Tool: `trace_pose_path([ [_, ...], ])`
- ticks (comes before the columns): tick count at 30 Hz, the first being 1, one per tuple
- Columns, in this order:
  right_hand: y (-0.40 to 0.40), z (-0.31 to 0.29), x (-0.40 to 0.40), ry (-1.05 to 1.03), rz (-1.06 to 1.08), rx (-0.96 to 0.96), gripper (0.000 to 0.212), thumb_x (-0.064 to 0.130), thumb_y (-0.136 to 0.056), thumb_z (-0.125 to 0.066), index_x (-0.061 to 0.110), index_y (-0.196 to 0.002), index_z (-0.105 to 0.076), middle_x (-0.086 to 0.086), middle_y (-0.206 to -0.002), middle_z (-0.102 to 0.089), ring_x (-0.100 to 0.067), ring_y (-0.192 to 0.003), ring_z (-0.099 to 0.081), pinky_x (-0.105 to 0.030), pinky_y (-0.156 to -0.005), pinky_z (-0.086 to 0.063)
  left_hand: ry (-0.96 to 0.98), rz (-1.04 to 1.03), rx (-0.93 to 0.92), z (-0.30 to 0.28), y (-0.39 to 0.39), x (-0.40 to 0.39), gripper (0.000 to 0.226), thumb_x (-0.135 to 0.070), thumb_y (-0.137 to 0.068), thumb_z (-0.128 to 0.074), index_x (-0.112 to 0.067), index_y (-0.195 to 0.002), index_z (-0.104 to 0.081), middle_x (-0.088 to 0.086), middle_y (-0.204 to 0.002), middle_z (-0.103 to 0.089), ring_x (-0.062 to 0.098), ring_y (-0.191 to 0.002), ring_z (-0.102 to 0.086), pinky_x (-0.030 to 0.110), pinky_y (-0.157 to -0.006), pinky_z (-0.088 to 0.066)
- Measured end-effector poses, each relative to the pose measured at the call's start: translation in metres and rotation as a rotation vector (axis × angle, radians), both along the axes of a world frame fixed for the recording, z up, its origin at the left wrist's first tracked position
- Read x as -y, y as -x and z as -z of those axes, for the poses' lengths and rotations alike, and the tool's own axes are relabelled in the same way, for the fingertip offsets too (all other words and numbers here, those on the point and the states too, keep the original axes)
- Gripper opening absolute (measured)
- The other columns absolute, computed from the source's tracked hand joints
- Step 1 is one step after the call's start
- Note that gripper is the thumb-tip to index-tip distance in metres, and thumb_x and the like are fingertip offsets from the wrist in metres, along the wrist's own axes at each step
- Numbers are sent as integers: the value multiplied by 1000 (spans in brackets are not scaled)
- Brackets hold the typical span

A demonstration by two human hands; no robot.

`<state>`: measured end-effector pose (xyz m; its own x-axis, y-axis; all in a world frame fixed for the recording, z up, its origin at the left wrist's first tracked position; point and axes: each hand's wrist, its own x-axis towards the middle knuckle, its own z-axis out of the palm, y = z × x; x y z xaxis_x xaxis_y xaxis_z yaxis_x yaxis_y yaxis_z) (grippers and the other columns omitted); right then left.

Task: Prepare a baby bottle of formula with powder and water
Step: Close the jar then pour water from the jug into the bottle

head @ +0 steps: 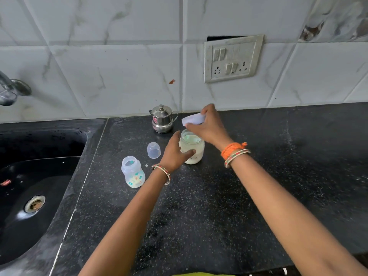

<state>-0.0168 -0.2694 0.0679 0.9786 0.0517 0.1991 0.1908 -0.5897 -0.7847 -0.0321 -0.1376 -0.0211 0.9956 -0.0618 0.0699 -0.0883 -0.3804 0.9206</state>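
A glass jar of white powder (194, 150) stands uncovered on the black counter (219, 196). My left hand (175, 154) wraps its left side. My right hand (209, 126) holds the jar's white lid (193, 118) tilted just above and behind the jar's mouth. The clear baby bottle (133, 172) with printed figures stands uncapped to the left, apart from both hands. Its clear dome cap (154, 150) sits on the counter between bottle and jar.
A small steel lidded pot (162, 121) stands at the wall behind the jar. A black sink (29, 186) lies at the left under a tap (10, 90). A switch and socket plate (233, 58) is on the tiled wall.
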Motion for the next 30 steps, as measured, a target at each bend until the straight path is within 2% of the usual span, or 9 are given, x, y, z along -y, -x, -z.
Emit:
trace_pose_path([
  [3,0,39,-10,-24,26,6,46,20,-68,-78,12,-91,-40,-4,-100,-47,-18,-92,-46,-13,-59,-31,53,7,26,2,1,6,67,-10,-73,-77,-11,-129,-40,5,-126,-55,20,-114,-55,28,-93,-46],
  [7,3,62,-5,118,90,28,36,25,-65,-76,17,-81,-45,2,-93,-51,-23,-101,-49,-37,-76,-44,89,-28,69,2,0,11,57,-4,-72,-74,-25,-116,-45,-10,-109,-56,11,-104,-54,2,-75,-40],
  [9,5,64,-3,165,94,-3,36,25,-66,-74,19,-87,-45,1,-100,-54,-25,-106,-47,-40,-80,-44,51,-63,56,3,-1,13,59,-10,-74,-75,-22,-123,-46,-5,-116,-56,14,-110,-53,13,-84,-41],
  [12,2,58,-1,200,36,-45,58,22,-69,-75,19,-117,-44,-7,-121,-53,-31,-113,-44,-40,-84,-44,4,-114,16,8,-3,13,69,-18,-73,-76,-16,-133,-42,5,-130,-56,21,-117,-52,32,-96,-42],
  [14,-3,52,-2,302,-5,-64,76,23,-71,-74,21,-136,-35,-10,-129,-49,-34,-117,-43,-40,-90,-42,-11,-132,-2,10,-4,13,72,-20,-71,-78,-15,-133,-42,8,-130,-57,23,-117,-53,36,-97,-43],
  [17,-7,48,-6,490,-24,-95,79,29,-75,-70,22,-143,-31,-12,-130,-44,-35,-117,-43,-39,-92,-42,-14,-143,-14,12,-5,11,73,-20,-69,-80,-15,-131,-44,8,-127,-59,23,-115,-55,36,-95,-45],
  [24,-3,38,-21,797,154,100,64,67,-81,-50,6,-98,-58,-11,-96,-64,-30,-86,-64,-33,-63,-41,-4,-169,-5,16,-6,11,60,-20,-67,-82,-14,-118,-51,4,-111,-65,21,-101,-61,36,-88,-50],
  [27,1,30,-21,656,188,220,61,68,-84,-39,11,-68,-54,-7,-68,-55,-30,-70,-58,-32,-57,-34,-4,-158,-12,15,-5,12,68,-24,-67,-82,-16,-126,-47,-2,-111,-61,14,-99,-57,28,-85,-46],
  [30,-7,25,-17,629,-35,195,31,48,-79,-56,18,-83,-62,-5,-93,-58,-27,-97,-50,-36,-74,-42,19,-155,-6,14,-4,11,68,-23,-67,-82,-16,-125,-48,-1,-113,-62,15,-100,-58,26,-81,-45],
])
